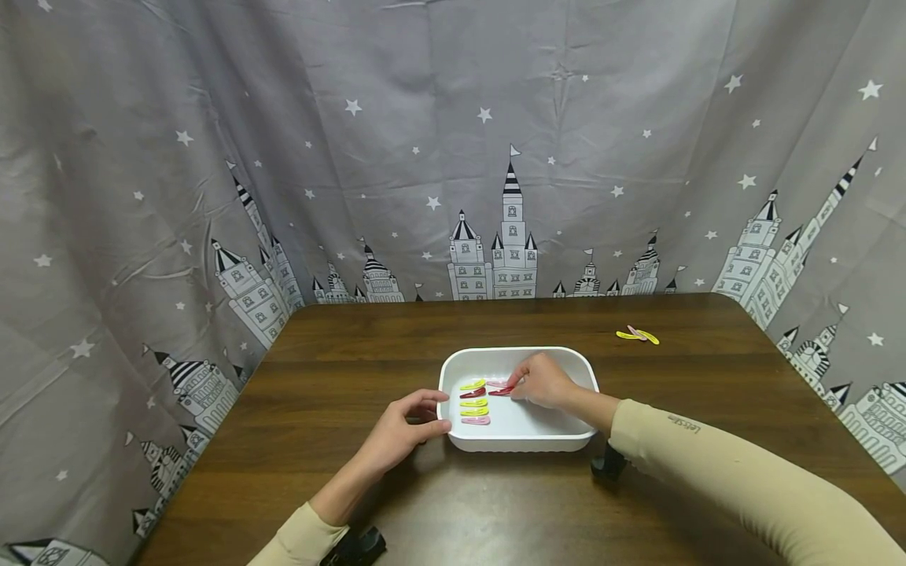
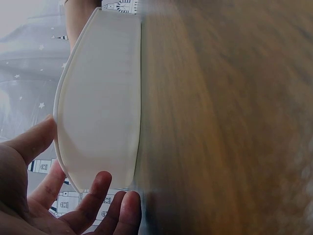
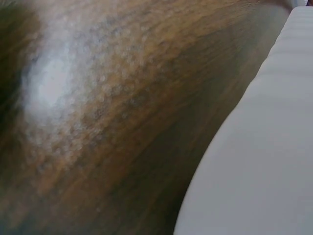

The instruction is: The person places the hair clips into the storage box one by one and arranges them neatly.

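A white tray [image 1: 538, 442] lies on the table, holding several snap hair clips. Along its left side runs a column: a yellow clip [image 1: 472, 385], a red clip [image 1: 473, 393], two more yellow clips [image 1: 474, 403] and a pink clip [image 1: 476, 420]. To the right of the column's top lies another pink clip [image 1: 498, 384]. Just below it, my right hand [image 1: 545, 383] pinches a red hair clip [image 1: 500, 391] by its right end, at the tray floor. My left hand [image 1: 405, 428] touches the tray's left rim with spread fingers; the left wrist view shows the thumb [image 2: 36, 139] against that rim.
Beyond the tray, at the back right of the wooden table [image 1: 354, 354], lies a small pile of yellow and pink clips [image 1: 637, 336]. A grey curtain [image 1: 396, 141] printed with castles and stars hangs behind. The right wrist view shows mostly tabletop and the tray's outer wall [image 3: 264, 161].
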{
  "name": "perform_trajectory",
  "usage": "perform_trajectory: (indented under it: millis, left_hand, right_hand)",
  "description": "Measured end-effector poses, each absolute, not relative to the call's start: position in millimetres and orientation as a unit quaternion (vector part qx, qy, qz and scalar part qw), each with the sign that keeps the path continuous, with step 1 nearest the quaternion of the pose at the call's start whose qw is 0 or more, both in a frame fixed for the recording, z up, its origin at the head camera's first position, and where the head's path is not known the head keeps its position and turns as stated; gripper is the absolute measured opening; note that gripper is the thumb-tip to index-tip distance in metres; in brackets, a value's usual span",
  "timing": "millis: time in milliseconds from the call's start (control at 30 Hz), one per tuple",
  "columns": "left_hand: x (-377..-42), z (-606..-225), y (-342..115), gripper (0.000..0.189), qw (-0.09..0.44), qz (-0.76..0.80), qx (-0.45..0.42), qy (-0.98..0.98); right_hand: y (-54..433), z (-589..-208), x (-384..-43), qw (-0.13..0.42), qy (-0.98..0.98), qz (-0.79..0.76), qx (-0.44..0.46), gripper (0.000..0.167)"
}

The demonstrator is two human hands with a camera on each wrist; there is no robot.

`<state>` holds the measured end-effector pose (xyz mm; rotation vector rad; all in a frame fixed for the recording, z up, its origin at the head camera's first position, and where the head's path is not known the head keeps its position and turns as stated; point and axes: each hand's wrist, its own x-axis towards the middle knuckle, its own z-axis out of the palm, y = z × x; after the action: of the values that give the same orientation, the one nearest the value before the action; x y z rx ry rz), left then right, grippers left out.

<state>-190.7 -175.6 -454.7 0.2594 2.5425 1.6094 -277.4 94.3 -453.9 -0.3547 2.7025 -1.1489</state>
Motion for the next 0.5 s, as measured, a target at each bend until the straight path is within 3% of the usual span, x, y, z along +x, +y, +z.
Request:
perform_trajectory:
  millis: [500]
  left_hand:
    - [-187.9, -451.9, -175.7, 0.041, 0.059, 0.534, 0.084, 0.84]
  right_hand:
    - [93.8, -458.0, -280.4, 0.087, 0.913, -0.378, -0.127, 0.009]
